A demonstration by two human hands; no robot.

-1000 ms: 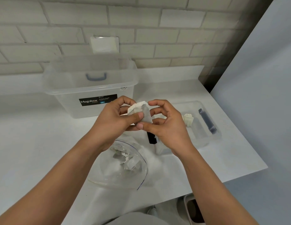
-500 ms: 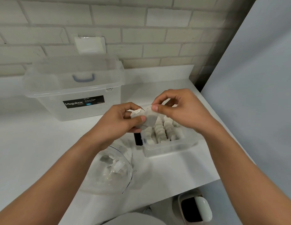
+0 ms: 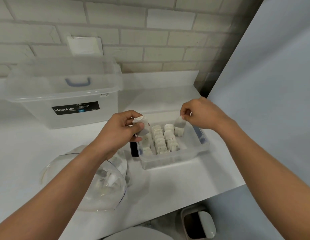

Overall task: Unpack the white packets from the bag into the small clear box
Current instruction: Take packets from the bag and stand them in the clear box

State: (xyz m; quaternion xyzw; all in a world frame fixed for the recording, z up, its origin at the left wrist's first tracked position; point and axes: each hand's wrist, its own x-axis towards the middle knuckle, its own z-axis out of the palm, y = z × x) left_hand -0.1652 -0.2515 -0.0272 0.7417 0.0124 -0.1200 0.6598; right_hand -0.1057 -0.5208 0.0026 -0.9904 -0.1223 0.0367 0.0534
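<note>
Much of the view was white counter [image 3: 29, 144], and on it, toward the brick wall, stood a large clear tub [image 3: 29, 110] that played no part in the work. Nearer the person lay the clear bag [image 3: 107, 193], slumped open on the counter under the left forearm, with several white packets [image 3: 111, 179] showing through it; their number could not be counted. Just right of the bag sat the small clear box [image 3: 168, 161], lid off, holding three rows of packets [image 3: 159, 141] stood on edge, the right-hand row shorter than the others and with bare floor beside it. Judging by this, the unpacking was well along but not finished: the box had room, the bag was not emptied, and two packets were in the air. The left hand [image 3: 119, 134] was curled, thumb and fingers pinching one packet [image 3: 142, 127] over the box's left edge. The right hand [image 3: 201, 111] pinched another packet [image 3: 179, 124] by its top so that it hung over the far end of the right-hand row; whether it touched the packets beneath could not be told. Setting both down and going back to the bag appeared to be what was left.
</note>
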